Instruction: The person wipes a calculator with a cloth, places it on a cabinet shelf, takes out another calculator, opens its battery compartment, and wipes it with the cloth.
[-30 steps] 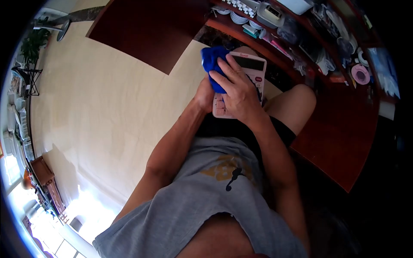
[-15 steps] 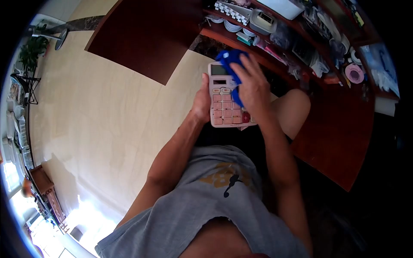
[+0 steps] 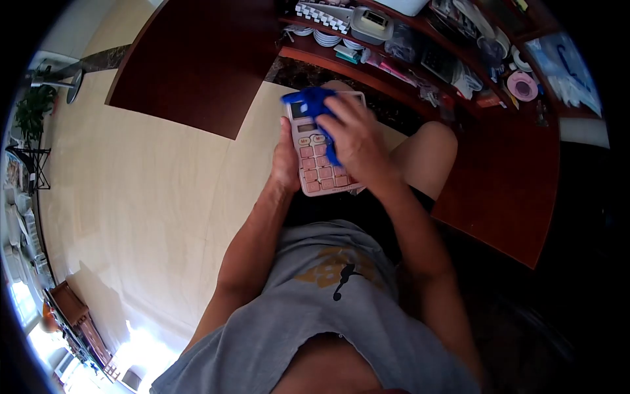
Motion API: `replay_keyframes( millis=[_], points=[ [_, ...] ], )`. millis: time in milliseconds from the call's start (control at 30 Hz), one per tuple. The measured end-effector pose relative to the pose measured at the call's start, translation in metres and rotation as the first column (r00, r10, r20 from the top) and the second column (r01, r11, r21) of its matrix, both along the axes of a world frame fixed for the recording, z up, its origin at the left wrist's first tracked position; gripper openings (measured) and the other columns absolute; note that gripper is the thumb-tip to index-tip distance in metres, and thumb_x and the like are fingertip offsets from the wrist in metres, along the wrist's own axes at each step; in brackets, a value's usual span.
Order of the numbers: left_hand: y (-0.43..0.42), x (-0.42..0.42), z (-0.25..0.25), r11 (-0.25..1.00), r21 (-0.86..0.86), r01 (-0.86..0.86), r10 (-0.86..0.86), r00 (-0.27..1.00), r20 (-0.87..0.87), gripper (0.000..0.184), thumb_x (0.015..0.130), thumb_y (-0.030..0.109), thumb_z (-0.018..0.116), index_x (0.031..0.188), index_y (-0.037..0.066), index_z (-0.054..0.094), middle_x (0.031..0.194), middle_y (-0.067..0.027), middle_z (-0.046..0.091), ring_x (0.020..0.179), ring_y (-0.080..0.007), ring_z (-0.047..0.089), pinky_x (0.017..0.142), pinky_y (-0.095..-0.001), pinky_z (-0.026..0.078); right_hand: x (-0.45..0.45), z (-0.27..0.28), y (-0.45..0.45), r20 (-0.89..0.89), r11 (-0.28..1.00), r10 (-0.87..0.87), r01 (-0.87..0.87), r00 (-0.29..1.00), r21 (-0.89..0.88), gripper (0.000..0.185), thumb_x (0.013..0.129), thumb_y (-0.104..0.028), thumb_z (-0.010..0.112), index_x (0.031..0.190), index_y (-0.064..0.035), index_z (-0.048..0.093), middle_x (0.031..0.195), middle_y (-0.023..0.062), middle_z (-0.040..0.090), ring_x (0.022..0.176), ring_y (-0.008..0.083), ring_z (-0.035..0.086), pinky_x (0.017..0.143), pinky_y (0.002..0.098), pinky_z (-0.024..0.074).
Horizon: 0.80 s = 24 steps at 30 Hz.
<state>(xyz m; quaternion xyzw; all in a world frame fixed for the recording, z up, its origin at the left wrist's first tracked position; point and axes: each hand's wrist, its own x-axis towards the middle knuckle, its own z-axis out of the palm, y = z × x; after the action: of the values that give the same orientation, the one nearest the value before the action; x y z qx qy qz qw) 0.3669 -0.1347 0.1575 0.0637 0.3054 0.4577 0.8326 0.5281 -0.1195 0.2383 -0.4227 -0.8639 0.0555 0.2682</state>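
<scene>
A pink calculator [image 3: 315, 172] with large square keys is held above my lap, its display end away from me. My left hand [image 3: 285, 159] is closed on its left edge, thumb along the side. My right hand [image 3: 354, 140] presses a blue cloth [image 3: 314, 100] onto the calculator's upper part. The cloth covers much of the display and hangs down over some keys. The right fingers are slightly blurred, and they hide the calculator's right side.
Shelves at the upper right hold stacked white plates [image 3: 326, 39], a grey plastic container [image 3: 371, 26] and a round pink item [image 3: 522, 85]. A dark wooden panel [image 3: 190, 59] stands at the upper left, over a pale tiled floor [image 3: 157, 190]. My bent knee [image 3: 430, 151] is at right.
The cloth and my right hand have moved left across the calculator, toward its top left corner. The calculator has tilted slightly, and the whole view has shifted a little.
</scene>
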Motion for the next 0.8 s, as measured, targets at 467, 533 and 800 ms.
replay_keyframes(
  millis=[467,533,800],
  points=[
    [-0.003,-0.008,-0.006,0.993,0.106,-0.041,0.024,0.986,0.164,0.092,0.099,0.076,0.027,0.153,0.002,0.038,0.148,-0.0237,0.049,0.131,-0.0384,0.054,0.11,-0.0516,0.046,0.065,-0.004,-0.033,-0.242,0.904,-0.313,0.21,0.919,-0.371,0.028,0.081,-0.002,0.062,0.108,-0.0027,0.066,0.106,0.0175,0.063,0.1,0.0333,0.064,0.088,0.0389,0.0512],
    [0.002,-0.014,-0.007,0.988,0.141,-0.06,0.033,0.983,0.182,0.093,0.098,0.077,0.028,0.153,0.003,0.038,0.149,-0.0237,0.048,0.132,-0.039,0.053,0.11,-0.0524,0.045,0.088,0.006,-0.038,-0.197,0.552,-0.378,0.05,0.905,-0.832,0.026,0.085,-0.011,0.062,0.109,-0.0028,0.067,0.112,0.0147,0.067,0.101,0.0276,0.066,0.09,0.0362,0.0506],
    [-0.006,-0.012,0.004,0.962,0.179,-0.206,0.155,0.953,0.26,0.098,0.094,0.081,0.032,0.152,0.002,0.04,0.149,-0.0234,0.049,0.132,-0.0391,0.053,0.111,-0.0535,0.044,0.129,-0.021,-0.034,-0.704,0.502,-0.709,-0.731,-0.042,-0.462,0.04,0.1,-0.024,0.055,0.132,0.0005,0.059,0.118,0.0109,0.067,0.107,0.023,0.066,0.094,0.0341,0.0555]
  ],
)
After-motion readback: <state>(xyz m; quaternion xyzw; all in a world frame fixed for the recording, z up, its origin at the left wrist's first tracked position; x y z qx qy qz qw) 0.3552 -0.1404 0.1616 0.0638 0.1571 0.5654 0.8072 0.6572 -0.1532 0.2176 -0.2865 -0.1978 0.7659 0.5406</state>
